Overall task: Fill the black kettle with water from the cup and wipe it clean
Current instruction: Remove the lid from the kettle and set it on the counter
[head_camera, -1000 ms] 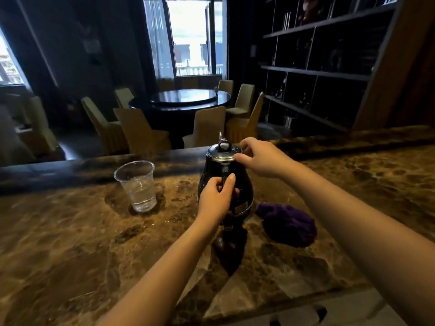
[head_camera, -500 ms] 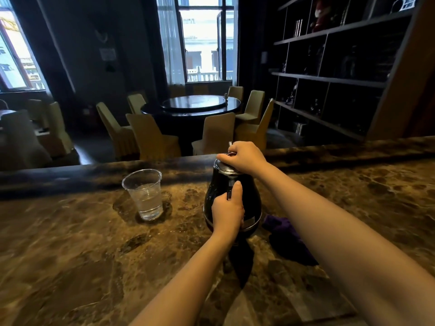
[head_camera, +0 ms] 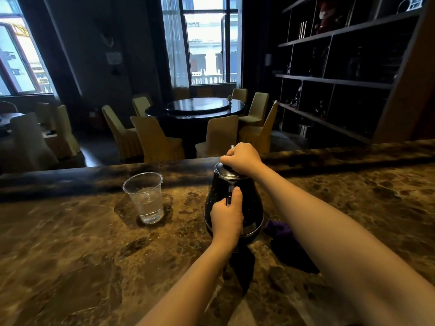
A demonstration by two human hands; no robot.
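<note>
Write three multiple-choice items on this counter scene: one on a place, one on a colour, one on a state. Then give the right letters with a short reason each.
1. Where does the clear plastic cup stand relative to the black kettle?
A. To its left
B. To its right
C. On top of it

2. What colour is the cloth lying beside the kettle?
A. White
B. Purple
C. Yellow

3. What is the right hand doing?
A. Lifting the cup
B. Resting flat on the marble counter
C. Gripping the kettle's lid

Answers: 1 A, the cup sits on the counter left of the kettle. 2 B, purple fabric shows by the right forearm. 3 C, its fingers close over the lid while the left hand holds the handle.
</note>
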